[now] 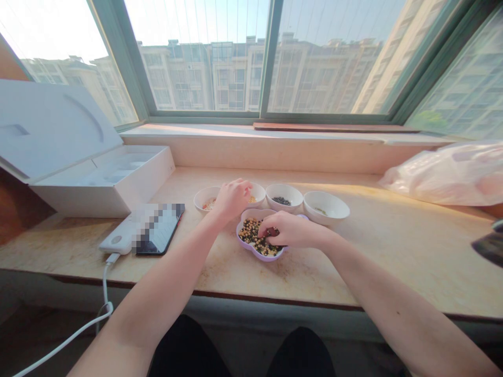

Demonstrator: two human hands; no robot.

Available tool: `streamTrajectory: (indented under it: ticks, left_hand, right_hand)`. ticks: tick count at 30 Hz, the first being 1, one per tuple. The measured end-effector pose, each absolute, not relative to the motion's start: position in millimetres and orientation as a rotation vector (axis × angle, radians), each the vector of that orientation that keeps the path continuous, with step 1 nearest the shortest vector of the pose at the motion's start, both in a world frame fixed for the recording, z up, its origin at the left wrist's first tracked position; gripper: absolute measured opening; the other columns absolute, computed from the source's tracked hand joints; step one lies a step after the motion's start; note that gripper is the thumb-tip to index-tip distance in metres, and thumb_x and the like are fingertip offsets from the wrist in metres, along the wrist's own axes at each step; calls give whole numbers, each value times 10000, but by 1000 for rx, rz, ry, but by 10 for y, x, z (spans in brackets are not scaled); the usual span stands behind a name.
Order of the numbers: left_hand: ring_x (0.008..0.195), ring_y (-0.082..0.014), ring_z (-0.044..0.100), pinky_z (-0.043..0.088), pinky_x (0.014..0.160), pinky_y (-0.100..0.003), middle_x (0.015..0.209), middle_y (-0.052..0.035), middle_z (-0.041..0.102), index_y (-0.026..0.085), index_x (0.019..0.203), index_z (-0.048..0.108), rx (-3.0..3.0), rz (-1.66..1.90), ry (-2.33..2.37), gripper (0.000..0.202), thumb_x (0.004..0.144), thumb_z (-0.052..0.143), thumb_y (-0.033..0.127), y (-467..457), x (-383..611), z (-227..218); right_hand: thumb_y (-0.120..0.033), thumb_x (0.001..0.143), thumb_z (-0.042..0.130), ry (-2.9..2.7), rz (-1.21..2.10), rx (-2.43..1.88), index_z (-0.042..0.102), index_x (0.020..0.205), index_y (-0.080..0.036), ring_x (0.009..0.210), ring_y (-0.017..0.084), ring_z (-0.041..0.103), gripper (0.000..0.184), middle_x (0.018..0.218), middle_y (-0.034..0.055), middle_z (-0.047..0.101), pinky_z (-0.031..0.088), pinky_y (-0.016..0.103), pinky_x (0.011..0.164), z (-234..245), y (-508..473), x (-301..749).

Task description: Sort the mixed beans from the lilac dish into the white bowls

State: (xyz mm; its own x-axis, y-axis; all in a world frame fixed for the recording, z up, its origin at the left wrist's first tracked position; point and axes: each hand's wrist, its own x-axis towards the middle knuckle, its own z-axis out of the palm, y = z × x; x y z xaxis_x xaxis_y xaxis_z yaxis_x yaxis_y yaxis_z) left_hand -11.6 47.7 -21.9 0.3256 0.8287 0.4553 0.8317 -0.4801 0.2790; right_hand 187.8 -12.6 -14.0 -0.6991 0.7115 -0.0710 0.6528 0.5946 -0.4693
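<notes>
A purple-rimmed, scalloped dish [264, 256] holds a mix of black, yellow and green beans. My right hand [288, 229] dips into it from the right, fingertips pinched together among the beans; what they hold is too small to name. Above the second white bowl [259, 191], with yellow beans in it, my left hand [234, 198] hovers with curled fingers, their grip hidden from me. At its left stands a white bowl [200, 196] with reddish and pale bits. Black beans lie in the third white bowl [285, 191], and a few greenish ones in the fourth white bowl [334, 205].
On the left are an open white box [145, 175], a white power bank [120, 238] with a cable [105, 277], and a phone [163, 235]. A plastic bag [448, 173] lies at right. The counter's front edge [275, 302] runs under my forearms; windows rise behind.
</notes>
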Motion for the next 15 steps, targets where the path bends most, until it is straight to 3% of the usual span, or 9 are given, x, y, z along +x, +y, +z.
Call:
streamTrajectory:
  ticks: [5, 11, 15]
  left_hand:
    - [1038, -221, 710, 527, 948, -343, 1204, -69, 757, 192, 1128, 759, -2577, -895, -1591, 281, 984, 519, 166, 430, -109, -200]
    - [1024, -206, 714, 542, 930, -314, 1190, -75, 754, 199, 1134, 759, -2619, -949, -1583, 273, 979, 537, 163, 386, -109, -176]
    - [997, -204, 716, 543, 901, -308, 1144, -87, 771, 176, 1118, 763, -2680, -1026, -1566, 283, 968, 525, 141, 336, -105, -146]
  right_hand:
    - [-89, 745, 633, -2600, 819, -1153, 807, 922, -213, 884, 253, 714, 278, 959, 52, 805, 530, 327, 776, -155, -120, 1890]
    - [-277, 830, 684, -2362, 1055, -1045, 722, 868, -212, 921, 234, 688, 84, 960, 46, 765, 522, 355, 855, -128, -104, 1898]
    - [-385, 832, 739, -1966, 1361, -1022, 650, 889, -205, 735, 151, 613, 209, 872, 31, 724, 485, 293, 682, -139, -71, 1927]
